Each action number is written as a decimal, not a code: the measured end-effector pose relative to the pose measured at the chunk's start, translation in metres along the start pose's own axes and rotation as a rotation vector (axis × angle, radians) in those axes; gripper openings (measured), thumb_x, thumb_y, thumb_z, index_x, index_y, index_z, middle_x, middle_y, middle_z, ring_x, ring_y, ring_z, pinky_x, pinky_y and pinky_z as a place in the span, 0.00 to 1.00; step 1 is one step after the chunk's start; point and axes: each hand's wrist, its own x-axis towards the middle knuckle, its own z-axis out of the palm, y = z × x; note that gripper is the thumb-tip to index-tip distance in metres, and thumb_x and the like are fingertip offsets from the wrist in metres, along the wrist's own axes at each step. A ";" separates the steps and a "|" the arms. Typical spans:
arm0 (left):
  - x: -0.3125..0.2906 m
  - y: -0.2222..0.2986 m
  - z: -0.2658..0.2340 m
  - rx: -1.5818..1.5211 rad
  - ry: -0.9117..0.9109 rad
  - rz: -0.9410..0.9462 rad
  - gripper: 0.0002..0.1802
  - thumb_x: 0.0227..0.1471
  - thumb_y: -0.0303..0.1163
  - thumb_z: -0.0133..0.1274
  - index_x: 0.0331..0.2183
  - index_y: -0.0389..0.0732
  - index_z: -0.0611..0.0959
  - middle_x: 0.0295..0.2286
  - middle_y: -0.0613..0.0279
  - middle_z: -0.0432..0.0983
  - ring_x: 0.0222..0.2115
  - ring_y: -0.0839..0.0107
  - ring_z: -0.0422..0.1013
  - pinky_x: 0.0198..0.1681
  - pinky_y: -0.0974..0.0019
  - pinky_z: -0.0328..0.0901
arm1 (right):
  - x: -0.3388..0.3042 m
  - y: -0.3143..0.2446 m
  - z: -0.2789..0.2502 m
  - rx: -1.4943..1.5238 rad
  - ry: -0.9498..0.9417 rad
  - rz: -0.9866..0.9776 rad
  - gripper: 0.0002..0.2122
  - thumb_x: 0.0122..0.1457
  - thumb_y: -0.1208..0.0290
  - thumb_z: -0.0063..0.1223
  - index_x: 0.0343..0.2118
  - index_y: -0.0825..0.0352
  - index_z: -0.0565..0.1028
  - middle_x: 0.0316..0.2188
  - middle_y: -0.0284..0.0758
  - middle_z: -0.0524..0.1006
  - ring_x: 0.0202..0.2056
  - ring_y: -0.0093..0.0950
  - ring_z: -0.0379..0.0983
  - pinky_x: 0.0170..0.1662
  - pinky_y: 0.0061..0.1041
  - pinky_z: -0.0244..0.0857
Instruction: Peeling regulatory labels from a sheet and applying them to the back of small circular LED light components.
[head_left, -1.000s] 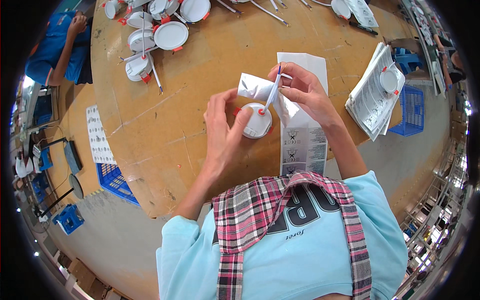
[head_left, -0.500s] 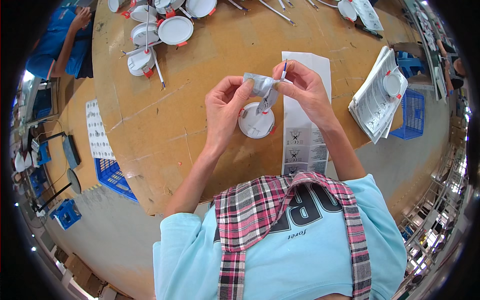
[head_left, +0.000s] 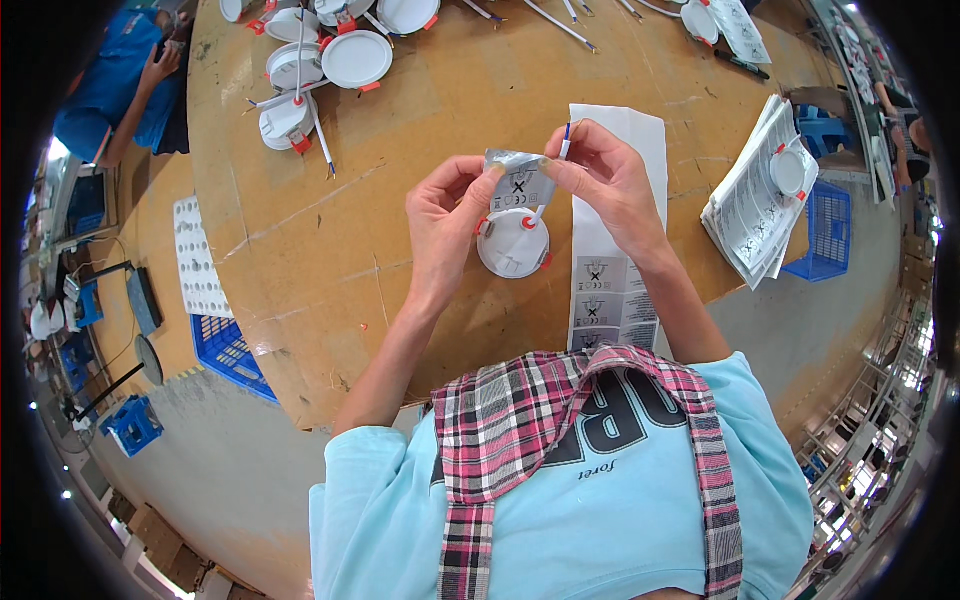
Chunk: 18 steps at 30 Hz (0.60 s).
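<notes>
A silver-grey printed label (head_left: 519, 188) is stretched between my two hands, its lower part hanging over the back of a round white downlight (head_left: 513, 250). My left hand (head_left: 443, 215) pinches the label's left upper corner between thumb and fingers. The label's right upper corner is under the thumb of my right hand (head_left: 608, 185), whose fingers also hold the light's white cable (head_left: 541, 212), its blue wire end sticking up. The downlight lies on the table with red-tipped clips at its sides. To its right a long label strip (head_left: 600, 275) passes partly beneath my right forearm.
Several downlights (head_left: 357, 60) with cables crowd the table's far left. A stack of printed sheets (head_left: 750, 215) bears another downlight (head_left: 787, 172) on the right. Blue crates (head_left: 228, 350) stand past the table edges. A person in blue (head_left: 125, 85) is at far left.
The label, folded and tilted before, now spreads flatter with its printed side showing. My right thumb has come onto its corner, and my hands have barely shifted.
</notes>
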 end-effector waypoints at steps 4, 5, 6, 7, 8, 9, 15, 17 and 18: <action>0.001 0.000 -0.001 -0.021 -0.020 0.002 0.09 0.55 0.32 0.55 0.34 0.35 0.82 0.27 0.69 0.77 0.28 0.84 0.70 0.31 0.78 0.65 | 0.000 0.000 0.001 0.006 0.015 -0.013 0.06 0.56 0.74 0.56 0.33 0.68 0.73 0.29 0.26 0.72 0.34 0.14 0.68 0.41 0.16 0.63; 0.001 0.000 -0.001 -0.021 -0.020 0.002 0.09 0.55 0.32 0.55 0.34 0.35 0.82 0.27 0.69 0.77 0.28 0.84 0.70 0.31 0.78 0.65 | 0.000 0.000 0.001 0.004 0.019 -0.010 0.06 0.56 0.74 0.56 0.33 0.68 0.73 0.29 0.26 0.72 0.33 0.14 0.68 0.41 0.16 0.63; 0.001 0.000 -0.001 -0.025 -0.032 0.004 0.10 0.55 0.32 0.55 0.34 0.35 0.82 0.28 0.68 0.77 0.29 0.84 0.71 0.32 0.77 0.65 | 0.000 0.000 0.001 0.002 0.023 -0.007 0.05 0.56 0.74 0.56 0.33 0.68 0.73 0.29 0.26 0.72 0.33 0.14 0.68 0.40 0.16 0.63; 0.001 0.001 -0.001 -0.029 -0.042 0.007 0.10 0.55 0.32 0.55 0.35 0.35 0.82 0.28 0.67 0.78 0.29 0.83 0.71 0.33 0.77 0.66 | 0.001 0.000 0.002 0.003 0.022 -0.007 0.05 0.56 0.74 0.56 0.33 0.68 0.73 0.29 0.26 0.72 0.33 0.14 0.68 0.40 0.16 0.63; 0.001 0.001 -0.003 -0.028 -0.040 0.008 0.10 0.55 0.32 0.55 0.35 0.35 0.82 0.28 0.67 0.78 0.29 0.83 0.71 0.33 0.77 0.66 | 0.001 -0.001 0.003 0.003 0.025 -0.003 0.05 0.56 0.75 0.56 0.33 0.68 0.72 0.29 0.26 0.72 0.33 0.14 0.68 0.40 0.16 0.63; 0.002 0.001 -0.004 -0.023 -0.046 0.003 0.10 0.54 0.31 0.55 0.34 0.34 0.82 0.28 0.67 0.78 0.29 0.83 0.71 0.34 0.76 0.67 | 0.001 -0.001 0.003 0.004 0.028 0.000 0.05 0.56 0.75 0.56 0.33 0.68 0.72 0.29 0.26 0.72 0.33 0.14 0.68 0.39 0.16 0.64; 0.008 0.003 -0.011 -0.075 -0.051 -0.068 0.10 0.53 0.31 0.56 0.35 0.34 0.83 0.29 0.63 0.79 0.31 0.78 0.74 0.37 0.71 0.69 | 0.002 0.000 0.002 -0.012 0.036 -0.009 0.05 0.55 0.77 0.56 0.33 0.69 0.72 0.29 0.26 0.72 0.32 0.13 0.68 0.38 0.14 0.64; 0.009 0.002 -0.013 -0.043 -0.063 -0.075 0.10 0.53 0.30 0.56 0.35 0.34 0.83 0.30 0.62 0.80 0.31 0.77 0.75 0.39 0.70 0.69 | 0.003 -0.001 0.002 -0.014 0.034 -0.009 0.05 0.55 0.77 0.56 0.33 0.69 0.72 0.29 0.26 0.72 0.32 0.13 0.68 0.39 0.14 0.64; 0.009 0.002 -0.014 -0.039 -0.063 -0.075 0.10 0.53 0.31 0.56 0.35 0.34 0.83 0.30 0.62 0.80 0.31 0.77 0.75 0.39 0.70 0.69 | 0.003 -0.001 0.002 -0.015 0.033 -0.010 0.05 0.55 0.77 0.56 0.33 0.69 0.72 0.29 0.26 0.72 0.32 0.13 0.68 0.39 0.14 0.64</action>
